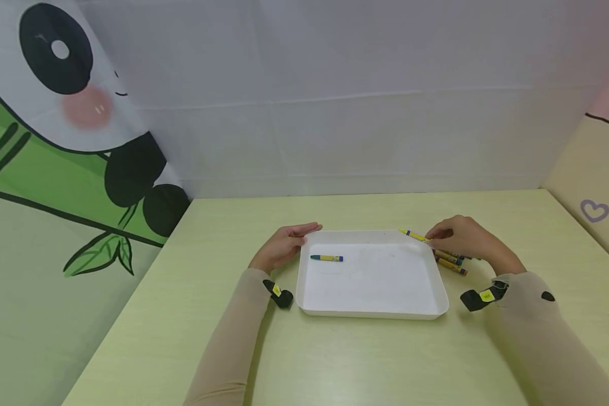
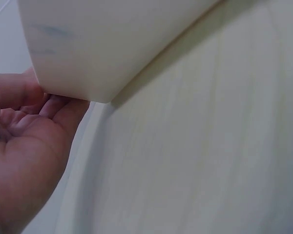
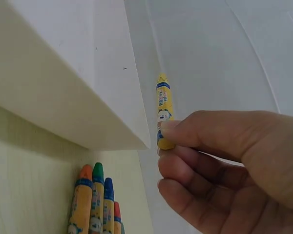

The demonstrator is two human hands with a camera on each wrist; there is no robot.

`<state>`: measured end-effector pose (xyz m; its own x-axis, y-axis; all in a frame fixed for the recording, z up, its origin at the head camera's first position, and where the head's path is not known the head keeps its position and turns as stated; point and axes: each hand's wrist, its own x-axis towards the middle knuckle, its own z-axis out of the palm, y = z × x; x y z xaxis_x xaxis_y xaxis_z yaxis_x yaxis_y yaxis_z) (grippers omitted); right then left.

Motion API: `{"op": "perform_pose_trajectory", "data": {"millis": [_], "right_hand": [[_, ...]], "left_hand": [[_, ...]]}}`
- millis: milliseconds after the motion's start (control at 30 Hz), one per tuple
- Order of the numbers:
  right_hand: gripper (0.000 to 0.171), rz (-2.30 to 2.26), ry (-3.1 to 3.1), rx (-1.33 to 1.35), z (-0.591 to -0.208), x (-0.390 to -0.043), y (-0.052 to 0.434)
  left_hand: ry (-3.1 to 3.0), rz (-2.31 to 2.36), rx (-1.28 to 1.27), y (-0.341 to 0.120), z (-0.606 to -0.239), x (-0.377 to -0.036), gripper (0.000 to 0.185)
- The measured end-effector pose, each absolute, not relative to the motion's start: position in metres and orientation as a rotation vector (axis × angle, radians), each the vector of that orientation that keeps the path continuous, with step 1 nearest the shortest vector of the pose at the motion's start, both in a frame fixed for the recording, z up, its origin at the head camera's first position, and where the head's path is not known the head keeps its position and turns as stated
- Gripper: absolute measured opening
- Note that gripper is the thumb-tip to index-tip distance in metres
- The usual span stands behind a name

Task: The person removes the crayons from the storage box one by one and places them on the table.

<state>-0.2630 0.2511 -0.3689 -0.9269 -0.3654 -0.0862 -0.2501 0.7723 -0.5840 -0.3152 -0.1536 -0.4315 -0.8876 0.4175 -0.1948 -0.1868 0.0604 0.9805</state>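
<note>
My right hand [image 1: 459,237] pinches a yellow crayon [image 3: 163,100] between thumb and fingers. Its yellow tip points left over the far right corner of a white tray [image 1: 365,307]. Inside the tray, toward its left side, lies a green-tipped crayon [image 1: 327,258]. With thumb and fingers at the far left corner, my left hand [image 1: 284,245] holds the tray; the left wrist view shows part of its fingers hidden behind that corner.
Beside the tray's right wall, several crayons lie on the table in a pile [image 1: 450,266], among them an orange crayon [image 3: 82,200], a green crayon [image 3: 97,185] and a blue crayon [image 3: 109,195]. A white cloth wall [image 1: 355,141] stands behind the table.
</note>
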Motion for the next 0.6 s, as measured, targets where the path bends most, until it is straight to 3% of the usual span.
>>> {"op": "perform_pose_trajectory", "data": {"millis": [600], "right_hand": [[0.036,-0.845,2.841,-0.335,-0.385,-0.264,0.309]], "left_hand": [[1.911,1.880,0.222,-0.153,-0.432,-0.316,0.049]]}}
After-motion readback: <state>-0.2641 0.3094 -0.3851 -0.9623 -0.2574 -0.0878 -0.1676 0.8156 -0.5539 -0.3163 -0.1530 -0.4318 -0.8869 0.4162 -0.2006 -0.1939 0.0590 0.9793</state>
